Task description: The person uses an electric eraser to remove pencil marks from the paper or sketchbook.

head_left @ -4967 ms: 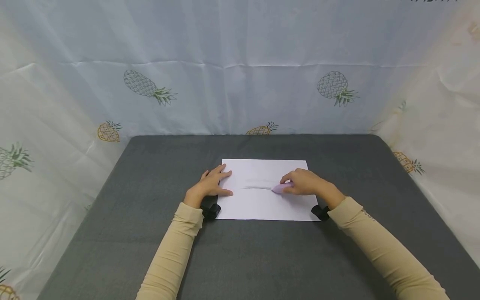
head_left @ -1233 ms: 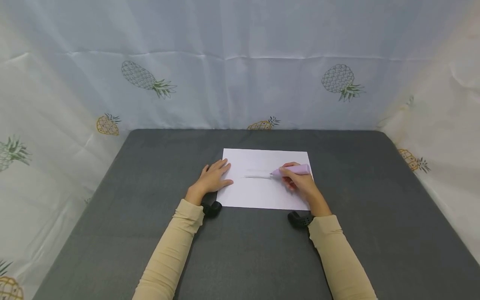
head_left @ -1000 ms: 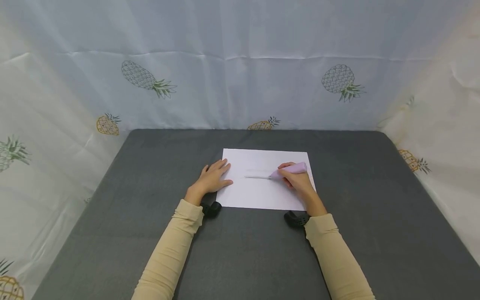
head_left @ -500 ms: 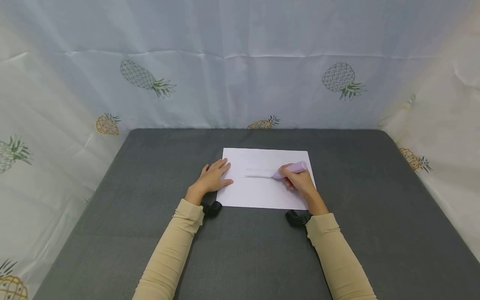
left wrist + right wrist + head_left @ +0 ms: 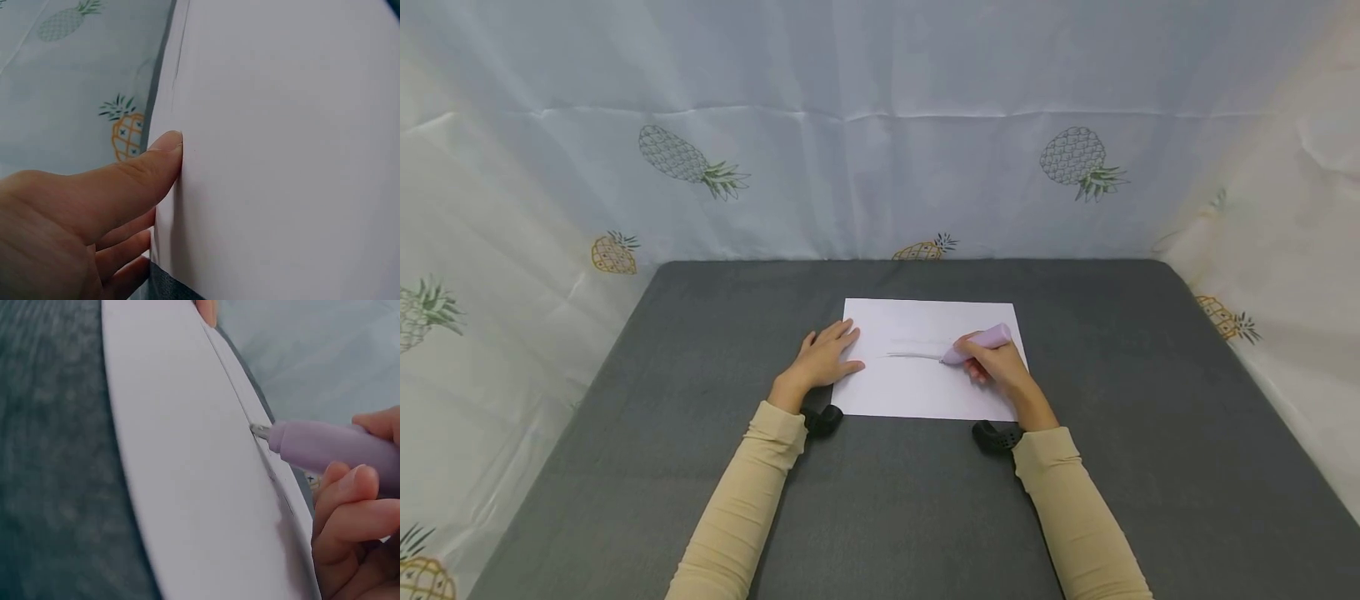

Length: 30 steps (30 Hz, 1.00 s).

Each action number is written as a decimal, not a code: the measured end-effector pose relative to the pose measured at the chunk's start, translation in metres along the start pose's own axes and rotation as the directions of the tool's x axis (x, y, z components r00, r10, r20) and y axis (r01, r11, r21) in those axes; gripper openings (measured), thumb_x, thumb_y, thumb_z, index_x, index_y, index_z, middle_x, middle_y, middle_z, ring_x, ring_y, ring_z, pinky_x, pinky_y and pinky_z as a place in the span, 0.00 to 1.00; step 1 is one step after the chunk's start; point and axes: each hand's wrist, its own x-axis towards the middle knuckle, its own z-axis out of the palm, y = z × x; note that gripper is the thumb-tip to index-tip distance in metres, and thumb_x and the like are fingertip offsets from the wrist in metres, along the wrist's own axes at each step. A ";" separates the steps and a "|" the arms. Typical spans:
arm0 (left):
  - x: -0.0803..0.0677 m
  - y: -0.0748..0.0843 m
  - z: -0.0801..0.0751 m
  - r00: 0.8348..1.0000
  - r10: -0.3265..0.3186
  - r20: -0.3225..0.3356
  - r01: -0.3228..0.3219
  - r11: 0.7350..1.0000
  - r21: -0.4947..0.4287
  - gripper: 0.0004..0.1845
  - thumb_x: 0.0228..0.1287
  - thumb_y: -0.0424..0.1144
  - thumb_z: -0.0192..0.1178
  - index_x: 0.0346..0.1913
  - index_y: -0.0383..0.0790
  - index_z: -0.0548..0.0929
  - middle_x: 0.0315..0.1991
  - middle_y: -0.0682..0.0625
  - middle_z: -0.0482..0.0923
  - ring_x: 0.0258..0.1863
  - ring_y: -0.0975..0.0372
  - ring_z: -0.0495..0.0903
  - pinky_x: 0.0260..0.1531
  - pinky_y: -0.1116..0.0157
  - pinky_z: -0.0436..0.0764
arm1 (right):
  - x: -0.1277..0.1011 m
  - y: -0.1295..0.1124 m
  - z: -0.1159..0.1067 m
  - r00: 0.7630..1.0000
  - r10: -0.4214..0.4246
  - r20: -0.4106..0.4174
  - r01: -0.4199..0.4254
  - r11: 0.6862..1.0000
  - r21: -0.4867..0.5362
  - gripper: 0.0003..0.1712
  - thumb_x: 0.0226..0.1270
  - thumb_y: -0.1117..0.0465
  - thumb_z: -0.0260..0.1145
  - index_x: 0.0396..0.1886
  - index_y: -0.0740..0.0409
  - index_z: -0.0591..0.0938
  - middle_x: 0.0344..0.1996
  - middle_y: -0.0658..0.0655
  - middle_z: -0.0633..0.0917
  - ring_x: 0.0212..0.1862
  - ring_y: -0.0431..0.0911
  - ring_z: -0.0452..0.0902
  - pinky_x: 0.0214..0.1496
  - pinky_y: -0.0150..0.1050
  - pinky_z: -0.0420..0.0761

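Observation:
A white sheet of paper (image 5: 917, 387) lies on the dark grey table (image 5: 700, 333), with a faint grey streak (image 5: 913, 354) across its middle. My right hand (image 5: 992, 367) grips a lilac pen-shaped tool (image 5: 977, 343), its tip touching the right end of the streak. In the right wrist view the lilac tool (image 5: 331, 450) meets the paper (image 5: 187, 487) at its metal tip. My left hand (image 5: 820, 362) rests flat on the sheet's left edge, fingers straight. In the left wrist view its thumb (image 5: 125, 181) presses against the paper (image 5: 281, 156).
Pineapple-print cloth (image 5: 880, 125) walls the table at the back and both sides. Black wrist-camera mounts sit at my left wrist (image 5: 822, 419) and right wrist (image 5: 996, 436). Bare grey tabletop surrounds the sheet.
Five seconds ago my right hand lay over the tool from the right; now it holds it in a writing grip. Over the last second the tip shifted only slightly along the streak.

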 end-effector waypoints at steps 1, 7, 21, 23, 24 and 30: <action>0.000 0.000 0.000 1.000 -0.001 0.001 0.001 1.000 0.001 0.37 0.69 0.50 0.55 0.75 0.39 0.57 0.79 0.44 0.48 0.79 0.49 0.46 0.75 0.39 0.45 | 0.000 0.000 0.000 1.000 -0.001 -0.001 0.001 1.000 0.000 0.14 0.65 0.61 0.62 0.42 0.69 0.77 0.09 0.45 0.73 0.12 0.34 0.64 0.15 0.27 0.67; -0.001 0.002 -0.001 1.000 -0.004 0.003 0.004 1.000 0.003 0.37 0.69 0.49 0.56 0.75 0.39 0.57 0.79 0.44 0.48 0.79 0.49 0.46 0.75 0.39 0.45 | -0.001 0.001 0.000 1.000 0.011 0.014 -0.011 1.000 -0.004 0.14 0.65 0.61 0.62 0.43 0.70 0.76 0.10 0.45 0.73 0.12 0.34 0.65 0.15 0.27 0.67; -0.001 0.001 0.001 1.000 0.004 -0.011 -0.003 1.000 0.007 0.36 0.69 0.49 0.56 0.74 0.39 0.58 0.78 0.43 0.49 0.79 0.48 0.47 0.74 0.39 0.45 | -0.001 0.000 0.000 0.999 -0.035 0.030 0.036 0.999 -0.018 0.15 0.66 0.61 0.62 0.44 0.71 0.76 0.10 0.45 0.73 0.12 0.35 0.65 0.17 0.29 0.68; -0.001 0.000 0.001 1.000 0.004 -0.011 -0.004 1.000 0.005 0.36 0.69 0.49 0.56 0.74 0.39 0.58 0.78 0.43 0.49 0.79 0.48 0.47 0.74 0.38 0.45 | 0.000 0.000 -0.001 0.998 -0.034 0.043 0.035 0.999 -0.020 0.15 0.67 0.62 0.62 0.45 0.71 0.76 0.10 0.45 0.73 0.12 0.35 0.65 0.16 0.29 0.68; -0.001 0.000 0.001 1.000 0.005 -0.012 -0.005 1.000 0.003 0.36 0.69 0.49 0.56 0.74 0.39 0.58 0.78 0.43 0.49 0.79 0.48 0.47 0.74 0.38 0.45 | -0.001 0.000 -0.001 0.998 -0.034 0.054 0.035 0.999 -0.021 0.15 0.67 0.62 0.62 0.45 0.72 0.76 0.10 0.45 0.73 0.12 0.35 0.65 0.16 0.29 0.68; -0.001 0.000 0.001 1.000 0.011 -0.011 -0.011 1.000 0.001 0.36 0.69 0.49 0.56 0.74 0.39 0.58 0.78 0.43 0.49 0.79 0.48 0.47 0.74 0.38 0.45 | -0.012 -0.013 0.001 0.995 -0.058 0.083 0.059 0.998 -0.018 0.16 0.68 0.64 0.61 0.47 0.75 0.75 0.11 0.48 0.74 0.13 0.36 0.66 0.17 0.29 0.69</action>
